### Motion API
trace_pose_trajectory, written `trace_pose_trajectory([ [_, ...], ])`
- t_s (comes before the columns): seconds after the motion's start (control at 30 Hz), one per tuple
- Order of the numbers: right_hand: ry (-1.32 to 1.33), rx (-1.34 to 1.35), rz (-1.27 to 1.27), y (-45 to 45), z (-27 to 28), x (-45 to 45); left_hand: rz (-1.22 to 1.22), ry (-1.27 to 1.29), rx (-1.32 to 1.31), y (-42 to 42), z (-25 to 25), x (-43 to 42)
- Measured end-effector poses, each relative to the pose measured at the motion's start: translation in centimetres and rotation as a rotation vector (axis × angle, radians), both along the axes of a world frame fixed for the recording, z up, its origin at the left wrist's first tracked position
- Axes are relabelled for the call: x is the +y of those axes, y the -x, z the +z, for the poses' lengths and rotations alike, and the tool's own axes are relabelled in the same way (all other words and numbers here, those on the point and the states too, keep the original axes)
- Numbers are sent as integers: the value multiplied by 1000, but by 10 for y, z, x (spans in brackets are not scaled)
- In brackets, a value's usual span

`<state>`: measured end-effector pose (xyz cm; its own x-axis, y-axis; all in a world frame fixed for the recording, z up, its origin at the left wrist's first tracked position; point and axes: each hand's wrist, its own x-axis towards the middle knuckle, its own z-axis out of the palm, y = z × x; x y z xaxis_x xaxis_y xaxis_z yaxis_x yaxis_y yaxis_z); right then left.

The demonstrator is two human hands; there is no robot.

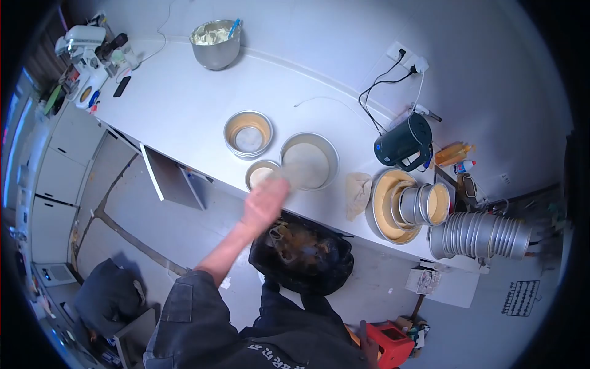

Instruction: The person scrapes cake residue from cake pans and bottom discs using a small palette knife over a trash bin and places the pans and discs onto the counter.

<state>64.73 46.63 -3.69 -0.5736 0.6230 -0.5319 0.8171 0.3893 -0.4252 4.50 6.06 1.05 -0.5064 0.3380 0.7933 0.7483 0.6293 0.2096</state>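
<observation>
My left hand [267,195] is blurred by motion over the table's front edge, beside a small round cake pan [251,178] with a pale bottom. The fingers look closed together, and a pale beige smear extends from them across the near rim of a larger round cake pan [326,146]; its kind is too blurred to make out. Up and left of these stands a stack of medium cake pans [231,142], brownish on the inner wall. My right hand is out of view.
A black-lined bin [301,283] with scraps sits below the table edge. A cloth [357,194], a dark kettle [402,141], a wide pan [376,224] holding smaller pans, and a long row of nested pans [485,235] stand rightward. A steel bowl [216,56] of cream stands at the back.
</observation>
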Motion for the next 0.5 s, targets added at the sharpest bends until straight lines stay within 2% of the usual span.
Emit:
trace_pose_trajectory([
  [0.03,64,-80,-34,-3,-6,7,41,-17,66,19,8,-13],
  [0.13,63,-46,-24,4,-1,3,110,76,25,69,4,-44],
  [0.2,81,-32,-48,7,4,-1,227,202,-222,86,-10,-50],
  [0.3,21,-42,-56,1,-1,6,353,203,-345,80,-29,-44],
  [0.37,-25,-45,203,-24,-13,18,292,213,-352,63,-35,-33],
  [0.4,-40,-49,157,7,27,-19,228,209,-393,54,-36,-24],
  [0.43,211,-16,-201,47,73,-52,202,163,-433,43,-33,-11],
  [0.5,189,-120,-272,32,61,-43,171,99,-506,17,-26,25],
])
